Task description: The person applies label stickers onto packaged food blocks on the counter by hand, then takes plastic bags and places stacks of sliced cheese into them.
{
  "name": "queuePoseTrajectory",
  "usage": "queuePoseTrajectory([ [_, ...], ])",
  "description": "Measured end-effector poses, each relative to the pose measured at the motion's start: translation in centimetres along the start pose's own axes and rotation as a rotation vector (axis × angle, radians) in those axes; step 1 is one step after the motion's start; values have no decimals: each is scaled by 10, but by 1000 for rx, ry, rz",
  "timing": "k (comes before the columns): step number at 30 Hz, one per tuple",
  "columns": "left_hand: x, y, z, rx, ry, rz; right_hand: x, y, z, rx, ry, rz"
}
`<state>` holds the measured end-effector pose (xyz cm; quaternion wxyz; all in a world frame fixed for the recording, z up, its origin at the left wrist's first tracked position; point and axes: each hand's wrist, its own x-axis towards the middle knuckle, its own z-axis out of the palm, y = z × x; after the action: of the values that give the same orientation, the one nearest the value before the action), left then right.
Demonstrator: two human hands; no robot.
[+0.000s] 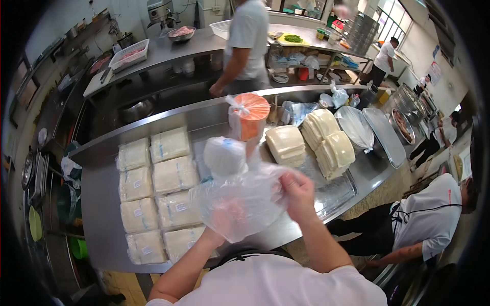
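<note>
In front of my body is a clear plastic bag (250, 199), puffed and wrinkled. My right hand (296, 191) pinches its right edge between thumb and fingers. Through the film shows my left hand (227, 217), blurred at the lower left of the bag; whether it is inside or behind the plastic I cannot tell, and its fingers are unclear. Just beyond lies a bundle of white plastic (224, 155). Two columns of flat wrapped packs (176, 174), several with small labels, cover the left of the steel table (99, 204). Unwrapped stacks of pale sheets (285, 145) stand to the right.
A bagged orange tub (249, 120) stands at the table's raised back edge. A metal tray (339, 191) lies under the pale stacks. One person (247, 46) is across the table, another (418, 219) at my right. Behind, a counter holds a white tub of meat (130, 55).
</note>
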<state>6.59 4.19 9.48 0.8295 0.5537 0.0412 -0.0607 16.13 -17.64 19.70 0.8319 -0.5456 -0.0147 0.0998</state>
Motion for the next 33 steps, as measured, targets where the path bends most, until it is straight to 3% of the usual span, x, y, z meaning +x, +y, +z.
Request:
queuePoseTrajectory([
  [4,8,-19,18,472,196,-69,19,89,-110,-216,87,142],
  [7,11,-7,31,853,257,-117,54,85,-163,-410,139,188],
  [8,7,-1,41,974,292,-166,70,80,-177,-585,110,80],
  [11,8,37,82,920,324,-303,137,53,-198,-1089,-27,-256],
  [15,6,24,97,868,378,-259,223,45,-200,-1603,-323,-570],
  [18,-3,9,101,806,423,-266,255,39,-188,-1900,-632,-600],
  [22,-10,10,107,844,420,-444,283,50,-194,-1875,-926,-588],
  [25,-16,-2,112,793,447,-403,289,76,-217,-2042,-901,-981],
  [28,-14,-1,117,679,427,-433,282,81,-212,-2125,-772,-1077],
  [31,-12,-5,120,681,386,-442,288,65,-186,-2084,-690,-766],
  [33,-10,-7,118,722,374,-466,316,37,-171,-1834,-781,-403],
])
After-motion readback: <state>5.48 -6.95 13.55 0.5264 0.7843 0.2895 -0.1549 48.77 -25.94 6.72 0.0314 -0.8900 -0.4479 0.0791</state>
